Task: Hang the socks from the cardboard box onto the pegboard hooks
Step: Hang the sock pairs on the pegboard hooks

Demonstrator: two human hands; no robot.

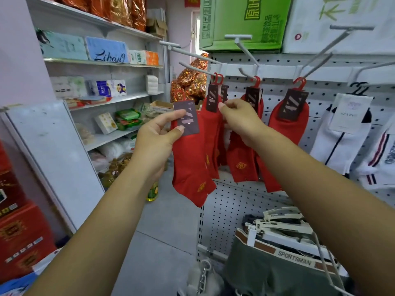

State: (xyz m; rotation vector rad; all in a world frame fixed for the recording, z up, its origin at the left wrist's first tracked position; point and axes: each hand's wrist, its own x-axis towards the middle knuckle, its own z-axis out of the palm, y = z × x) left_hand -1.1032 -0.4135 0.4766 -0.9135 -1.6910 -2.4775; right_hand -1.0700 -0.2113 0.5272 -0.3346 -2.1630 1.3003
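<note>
My left hand (159, 135) grips a pair of red socks (190, 167) by its dark card label, held in the air left of the white pegboard (277, 86). My right hand (239, 118) pinches the label of another red pair (213, 146) that hangs by a red plastic hanger from the leftmost long hook (192, 68). Two more red pairs (286, 129) hang from the hooks to the right. The cardboard box is not in view.
White striped socks (342, 137) hang further right on the pegboard. Below are hooks with packed underwear (277, 253). Green and white cartons (243, 22) sit on top of the pegboard. Grey shelves (111, 99) with packaged goods stand to the left, red boxes (19, 231) at lower left.
</note>
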